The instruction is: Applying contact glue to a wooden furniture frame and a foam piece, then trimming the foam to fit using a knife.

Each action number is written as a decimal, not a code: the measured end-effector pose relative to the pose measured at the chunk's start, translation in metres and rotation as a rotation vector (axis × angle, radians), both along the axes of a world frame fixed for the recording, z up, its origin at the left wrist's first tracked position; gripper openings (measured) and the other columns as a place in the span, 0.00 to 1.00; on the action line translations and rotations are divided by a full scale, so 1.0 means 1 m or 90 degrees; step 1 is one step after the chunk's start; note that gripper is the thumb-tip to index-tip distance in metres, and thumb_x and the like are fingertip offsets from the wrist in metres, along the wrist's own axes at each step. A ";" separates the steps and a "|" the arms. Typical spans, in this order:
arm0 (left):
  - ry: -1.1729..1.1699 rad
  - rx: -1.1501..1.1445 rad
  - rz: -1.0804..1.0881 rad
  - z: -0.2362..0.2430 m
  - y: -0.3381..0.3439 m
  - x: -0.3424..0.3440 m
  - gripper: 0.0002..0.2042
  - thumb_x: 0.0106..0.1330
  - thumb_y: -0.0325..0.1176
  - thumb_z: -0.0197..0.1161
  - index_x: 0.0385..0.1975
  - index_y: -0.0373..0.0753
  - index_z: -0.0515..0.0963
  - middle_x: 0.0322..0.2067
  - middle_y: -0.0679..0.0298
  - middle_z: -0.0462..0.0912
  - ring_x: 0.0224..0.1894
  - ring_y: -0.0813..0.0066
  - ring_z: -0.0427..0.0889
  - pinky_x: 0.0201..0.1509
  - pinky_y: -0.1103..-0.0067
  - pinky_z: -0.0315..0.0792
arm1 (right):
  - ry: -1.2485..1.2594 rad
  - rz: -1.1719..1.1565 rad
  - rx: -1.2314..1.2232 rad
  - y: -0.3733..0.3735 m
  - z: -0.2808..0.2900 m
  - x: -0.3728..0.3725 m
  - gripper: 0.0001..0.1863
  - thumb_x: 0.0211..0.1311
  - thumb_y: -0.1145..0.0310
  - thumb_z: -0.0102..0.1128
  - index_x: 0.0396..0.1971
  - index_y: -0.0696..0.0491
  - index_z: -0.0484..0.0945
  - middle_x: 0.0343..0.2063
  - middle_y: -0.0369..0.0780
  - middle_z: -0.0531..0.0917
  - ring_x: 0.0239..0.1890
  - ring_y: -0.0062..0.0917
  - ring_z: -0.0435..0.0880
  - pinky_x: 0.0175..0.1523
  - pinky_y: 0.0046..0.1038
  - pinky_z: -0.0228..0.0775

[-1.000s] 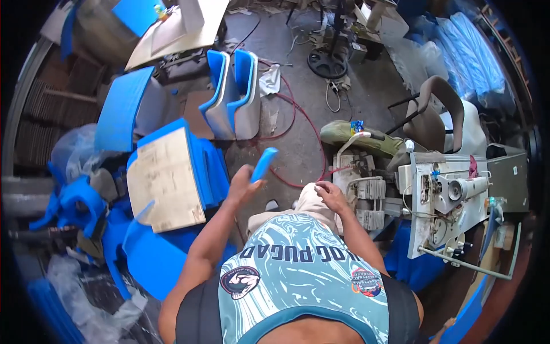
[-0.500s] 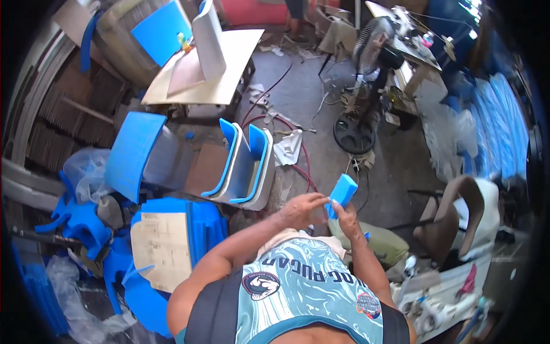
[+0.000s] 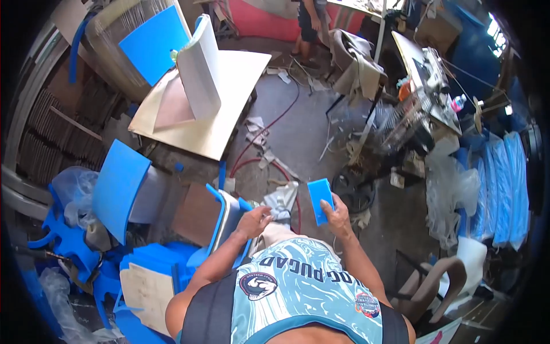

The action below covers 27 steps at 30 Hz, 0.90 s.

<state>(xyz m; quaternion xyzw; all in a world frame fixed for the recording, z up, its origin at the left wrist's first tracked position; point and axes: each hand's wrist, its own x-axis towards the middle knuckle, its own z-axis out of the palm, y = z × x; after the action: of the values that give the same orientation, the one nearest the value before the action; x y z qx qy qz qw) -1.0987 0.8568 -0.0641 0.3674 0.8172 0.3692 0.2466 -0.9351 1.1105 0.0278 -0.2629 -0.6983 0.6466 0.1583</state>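
Observation:
My right hand (image 3: 338, 215) grips a small rectangular blue foam block (image 3: 318, 192) upright, with the thumb across its face. My left hand (image 3: 255, 221) is apart from the block, fingers loosely bent and spread with nothing visible in them. It is beside two upright bent seat shells (image 3: 223, 221) lined with blue foam, which stand at my lower left. Below them lie stacked blue foam pieces (image 3: 160, 255) with a light plywood panel (image 3: 146, 289) on top.
Ahead stands a plywood board (image 3: 240, 92) holding a curved panel (image 3: 200, 69). A person (image 3: 309, 23) stands at the back. A fan (image 3: 401, 129), chairs (image 3: 447, 281), plastic-wrapped blue rolls (image 3: 504, 189) and red hose (image 3: 246, 163) are around, with scraps on the floor.
The blue block has passed from my left hand to my right, and my hands have separated. The view has moved forward, bringing the board and the back of the room closer.

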 end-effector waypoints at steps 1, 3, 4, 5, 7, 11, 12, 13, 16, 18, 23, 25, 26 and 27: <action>0.019 0.021 -0.003 0.004 0.031 -0.023 0.19 0.66 0.42 0.65 0.51 0.36 0.77 0.42 0.53 0.84 0.38 0.62 0.85 0.44 0.70 0.78 | 0.006 -0.001 0.013 0.018 -0.002 -0.014 0.29 0.66 0.47 0.62 0.52 0.58 0.76 0.36 0.36 0.82 0.38 0.17 0.79 0.44 0.24 0.74; 0.058 0.074 -0.054 0.034 0.096 -0.068 0.17 0.67 0.41 0.65 0.50 0.38 0.77 0.42 0.54 0.84 0.40 0.61 0.85 0.44 0.70 0.78 | -0.058 0.001 -0.005 0.054 -0.007 -0.042 0.29 0.67 0.42 0.59 0.44 0.57 0.80 0.31 0.33 0.82 0.34 0.16 0.77 0.41 0.23 0.73; 0.074 0.108 -0.079 0.043 0.127 -0.091 0.17 0.68 0.41 0.64 0.50 0.38 0.77 0.42 0.54 0.84 0.41 0.60 0.85 0.44 0.70 0.78 | -0.027 -0.024 -0.028 0.068 -0.010 -0.062 0.28 0.68 0.42 0.57 0.41 0.56 0.80 0.29 0.32 0.80 0.32 0.15 0.76 0.38 0.23 0.71; 0.051 0.098 -0.103 0.051 0.156 -0.113 0.17 0.68 0.42 0.63 0.50 0.38 0.77 0.42 0.54 0.83 0.42 0.58 0.85 0.46 0.69 0.78 | 0.003 -0.048 -0.049 0.084 -0.013 -0.082 0.27 0.69 0.42 0.56 0.38 0.55 0.79 0.27 0.31 0.78 0.30 0.14 0.74 0.36 0.22 0.70; 0.036 0.099 -0.121 0.062 0.209 -0.149 0.17 0.68 0.43 0.62 0.49 0.39 0.76 0.43 0.53 0.82 0.44 0.56 0.83 0.47 0.68 0.77 | 0.041 -0.055 0.020 0.127 -0.016 -0.121 0.26 0.71 0.42 0.52 0.31 0.53 0.76 0.24 0.29 0.74 0.26 0.12 0.69 0.30 0.22 0.63; 0.045 0.033 -0.122 0.007 0.280 -0.222 0.18 0.69 0.46 0.58 0.49 0.40 0.76 0.44 0.52 0.82 0.47 0.51 0.82 0.50 0.64 0.76 | 0.094 -0.101 -0.017 0.207 0.008 -0.200 0.23 0.73 0.45 0.52 0.28 0.50 0.72 0.22 0.27 0.70 0.25 0.11 0.66 0.28 0.20 0.60; 0.053 -0.016 -0.111 -0.023 0.286 -0.242 0.17 0.68 0.46 0.60 0.46 0.38 0.78 0.42 0.50 0.82 0.45 0.50 0.82 0.47 0.63 0.76 | 0.105 -0.116 -0.022 0.237 0.003 -0.218 0.21 0.72 0.47 0.55 0.30 0.51 0.74 0.23 0.28 0.71 0.26 0.10 0.67 0.30 0.18 0.61; 0.062 -0.065 -0.102 -0.050 0.287 -0.261 0.17 0.68 0.46 0.61 0.43 0.36 0.79 0.40 0.48 0.83 0.42 0.48 0.82 0.44 0.61 0.75 | 0.114 -0.150 -0.026 0.267 -0.008 -0.240 0.20 0.71 0.49 0.56 0.32 0.51 0.75 0.23 0.28 0.72 0.26 0.10 0.67 0.30 0.18 0.61; 0.041 -0.170 -0.009 -0.155 0.219 -0.301 0.21 0.63 0.51 0.60 0.33 0.35 0.81 0.36 0.42 0.81 0.40 0.43 0.80 0.42 0.55 0.73 | 0.046 -0.134 0.049 0.341 0.021 -0.322 0.19 0.69 0.53 0.60 0.43 0.56 0.77 0.30 0.31 0.78 0.30 0.13 0.73 0.35 0.22 0.68; -0.029 -0.513 -0.001 -0.167 0.189 -0.319 0.25 0.60 0.56 0.61 0.39 0.38 0.85 0.43 0.45 0.83 0.48 0.48 0.82 0.52 0.59 0.75 | 0.113 -0.177 0.023 0.397 0.003 -0.386 0.21 0.68 0.57 0.61 0.51 0.58 0.76 0.39 0.37 0.82 0.38 0.19 0.78 0.43 0.27 0.73; -0.199 -0.488 0.437 -0.139 0.130 -0.318 0.18 0.58 0.49 0.67 0.34 0.39 0.87 0.36 0.51 0.87 0.41 0.56 0.86 0.48 0.67 0.77 | 0.048 0.079 0.081 0.424 0.007 -0.536 0.29 0.61 0.56 0.66 0.57 0.58 0.73 0.46 0.45 0.83 0.45 0.30 0.83 0.50 0.32 0.76; -0.200 -0.423 0.514 -0.119 0.153 -0.321 0.17 0.60 0.47 0.66 0.32 0.38 0.86 0.31 0.53 0.87 0.36 0.61 0.86 0.44 0.68 0.77 | 0.102 0.178 0.059 0.411 0.015 -0.592 0.30 0.59 0.57 0.68 0.57 0.58 0.74 0.44 0.46 0.84 0.44 0.30 0.84 0.49 0.32 0.76; -0.222 -0.385 0.604 -0.129 0.154 -0.313 0.17 0.59 0.48 0.66 0.30 0.38 0.86 0.31 0.52 0.87 0.37 0.58 0.86 0.44 0.67 0.77 | 0.085 0.245 0.132 0.399 0.035 -0.618 0.30 0.58 0.57 0.68 0.56 0.58 0.74 0.44 0.46 0.84 0.44 0.29 0.84 0.48 0.31 0.76; -0.242 -0.341 0.686 -0.139 0.158 -0.313 0.16 0.59 0.48 0.65 0.29 0.39 0.86 0.32 0.51 0.86 0.38 0.55 0.86 0.45 0.66 0.77 | 0.065 0.279 0.137 0.386 0.052 -0.643 0.30 0.57 0.56 0.67 0.55 0.59 0.75 0.44 0.48 0.83 0.44 0.31 0.84 0.49 0.32 0.75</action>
<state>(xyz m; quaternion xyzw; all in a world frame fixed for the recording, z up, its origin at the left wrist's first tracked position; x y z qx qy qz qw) -1.4118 1.0147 -0.2036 -0.2424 0.8937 0.2829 0.2502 -1.5776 1.4963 0.0799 -0.0535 -0.7947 0.5998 0.0765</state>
